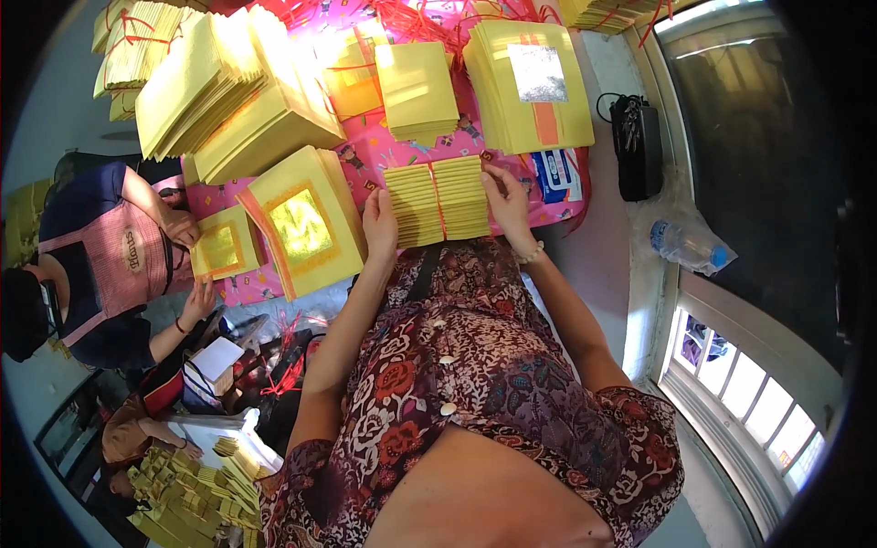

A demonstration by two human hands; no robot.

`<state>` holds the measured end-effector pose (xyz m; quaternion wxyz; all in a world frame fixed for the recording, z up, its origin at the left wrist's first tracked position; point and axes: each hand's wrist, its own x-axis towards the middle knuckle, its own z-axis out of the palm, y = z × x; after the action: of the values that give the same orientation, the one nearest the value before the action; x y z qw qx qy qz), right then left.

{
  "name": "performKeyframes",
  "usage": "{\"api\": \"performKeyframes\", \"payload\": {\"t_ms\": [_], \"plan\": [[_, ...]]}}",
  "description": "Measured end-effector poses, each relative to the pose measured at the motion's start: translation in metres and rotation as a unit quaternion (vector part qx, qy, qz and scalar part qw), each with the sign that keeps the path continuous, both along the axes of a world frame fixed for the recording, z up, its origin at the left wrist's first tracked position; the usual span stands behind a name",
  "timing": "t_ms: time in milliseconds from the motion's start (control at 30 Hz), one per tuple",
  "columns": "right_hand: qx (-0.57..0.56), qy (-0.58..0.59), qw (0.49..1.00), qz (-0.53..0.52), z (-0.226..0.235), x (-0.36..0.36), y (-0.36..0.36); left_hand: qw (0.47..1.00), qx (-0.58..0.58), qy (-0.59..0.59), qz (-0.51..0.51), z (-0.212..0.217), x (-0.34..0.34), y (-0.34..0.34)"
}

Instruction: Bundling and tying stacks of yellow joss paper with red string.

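Left hand (380,222) lies flat against the left end of a bundle of yellow paper sheets (438,201), fingers together and pressing inward. Right hand (505,203) does the same at the right end, fingers curled over the top corner — the two hands squeeze the bundle between them, apparently to keep its edges square. A red string (438,196) runs across the bundle's middle, holding the sheets as one block.

Head view, surroundings: the bundle rests at the near edge of a pink patterned worktop (384,151), just in front of the person's floral dress. To the left lies a stack with a gold foil square (301,226); behind, a stack with a silver foil square (534,82) and further plain yellow stacks. A co-worker's hand (183,228) holds a smaller gold-foil stack (222,245) at far left. A plastic bottle (687,245) lies on the sill to the right.
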<state>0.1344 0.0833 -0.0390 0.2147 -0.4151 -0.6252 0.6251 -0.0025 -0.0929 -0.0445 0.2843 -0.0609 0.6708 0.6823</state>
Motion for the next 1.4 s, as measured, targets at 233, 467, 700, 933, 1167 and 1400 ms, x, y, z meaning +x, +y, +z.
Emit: {"api": "performKeyframes", "payload": {"t_ms": [233,467,700,933,1167,1400], "plan": [[0.067,-0.018,0.996,0.050,0.000,0.006,-0.016,0.959,-0.133,0.181,-0.176,0.015,0.015,-0.001],[0.128,-0.038,0.991,0.015,0.011,0.002,-0.029,0.945,-0.157,0.203,-0.204,0.012,0.010,-0.002],[-0.033,0.001,0.999,-0.034,0.006,0.001,-0.027,0.939,-0.190,0.205,-0.203,0.014,0.011,-0.001],[-0.055,-0.010,0.998,-0.004,0.004,0.001,-0.024,0.956,-0.134,0.188,-0.181,0.011,0.015,0.002],[-0.020,-0.045,0.999,0.012,0.012,0.009,-0.028,0.985,-0.070,0.054,-0.147,0.006,0.019,0.002],[0.043,-0.118,0.992,0.018,0.004,0.013,-0.026,0.977,-0.105,0.063,-0.173,0.003,0.016,0.001]]}}
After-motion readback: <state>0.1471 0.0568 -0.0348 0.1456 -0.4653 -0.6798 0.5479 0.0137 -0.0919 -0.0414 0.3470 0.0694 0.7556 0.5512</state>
